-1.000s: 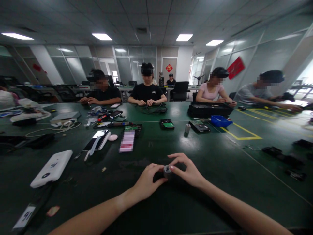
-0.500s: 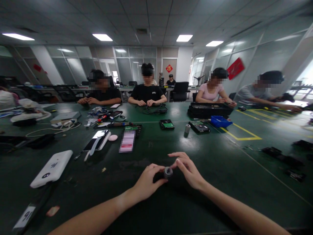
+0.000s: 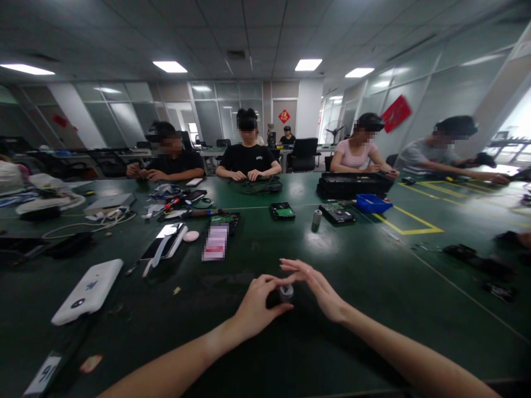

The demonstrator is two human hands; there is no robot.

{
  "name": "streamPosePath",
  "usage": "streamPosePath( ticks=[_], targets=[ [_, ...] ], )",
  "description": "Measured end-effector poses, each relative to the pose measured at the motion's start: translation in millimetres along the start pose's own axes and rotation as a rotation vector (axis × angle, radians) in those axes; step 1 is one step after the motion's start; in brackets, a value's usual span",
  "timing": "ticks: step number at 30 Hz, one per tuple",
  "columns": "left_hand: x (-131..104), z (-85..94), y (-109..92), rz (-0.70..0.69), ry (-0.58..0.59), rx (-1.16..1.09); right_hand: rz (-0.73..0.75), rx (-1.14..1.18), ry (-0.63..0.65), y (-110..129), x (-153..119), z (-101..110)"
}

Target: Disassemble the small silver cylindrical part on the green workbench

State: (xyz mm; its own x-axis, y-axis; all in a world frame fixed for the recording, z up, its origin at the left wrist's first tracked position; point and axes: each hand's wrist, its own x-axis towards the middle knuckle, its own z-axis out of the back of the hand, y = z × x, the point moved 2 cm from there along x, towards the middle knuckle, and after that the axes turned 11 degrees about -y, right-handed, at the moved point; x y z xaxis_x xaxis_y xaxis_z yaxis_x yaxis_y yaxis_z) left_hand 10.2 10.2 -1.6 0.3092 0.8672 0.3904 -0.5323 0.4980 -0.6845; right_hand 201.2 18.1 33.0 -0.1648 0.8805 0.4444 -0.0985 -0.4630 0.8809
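Just then, from my distant seat, I saw the right hand (image 3: pixel 317 284) stretch its fingers over the top of the small grey cylinder (image 3: pixel 286 294), where half a second earlier the fingertips had stood beside its rim. The dark hollow in the top, plain to me then, was now partly covered. The cylinder itself had hardly moved: it stood upright on the green table (image 3: pixel 373 265), close in front of the wearer.

The left hand (image 3: pixel 258 301) kept it grasped between forefinger and thumb, though the thumb had slid farther across the near side, low down. How hard it pressed, I could not tell. The right fingers were extended and grasped nothing that I could make out; their tips came close to the left forefinger, and I could not tell whether they touched it.

I took the change to mean that the work was centred on the cylinder's top, with the left hand as the steadying one. Well apart, farther up the table, a second cylinder (image 3: pixel 317 217) stood upright just beside a hard drive (image 3: pixel 338 213), with a blue tray (image 3: pixel 374 204) beyond.
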Motion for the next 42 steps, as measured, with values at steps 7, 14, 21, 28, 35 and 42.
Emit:
streamPosePath(
  ticks=[7, 14, 21, 28, 35, 42],
  targets=[
    [3, 1.7, 2, 0.03, 0.042, 0.01, -0.106, 0.078, -0.786, -16, 18, 50],
    [3, -0.7, 7, 0.008, 0.026, 0.03, -0.073, 0.053, -0.439, -15, 10, 24],
    [4, -1.6, 5, -0.016, 0.023, 0.041, -0.075, 0.023, 0.112, -8, -3, -3],
    [3, 0.3, 5, -0.015, 0.017, 0.049, -0.017, 0.037, -0.497, -14, 3, 18],
    [5, 1.2, 3, 0.018, 0.026, 0.053, -0.054, 0.009, -0.047, -17, 0, 5],
    [3, 0.0, 6, -0.014, 0.014, 0.035, -0.155, 0.047, -0.511, -17, 0, 13]
  ],
)
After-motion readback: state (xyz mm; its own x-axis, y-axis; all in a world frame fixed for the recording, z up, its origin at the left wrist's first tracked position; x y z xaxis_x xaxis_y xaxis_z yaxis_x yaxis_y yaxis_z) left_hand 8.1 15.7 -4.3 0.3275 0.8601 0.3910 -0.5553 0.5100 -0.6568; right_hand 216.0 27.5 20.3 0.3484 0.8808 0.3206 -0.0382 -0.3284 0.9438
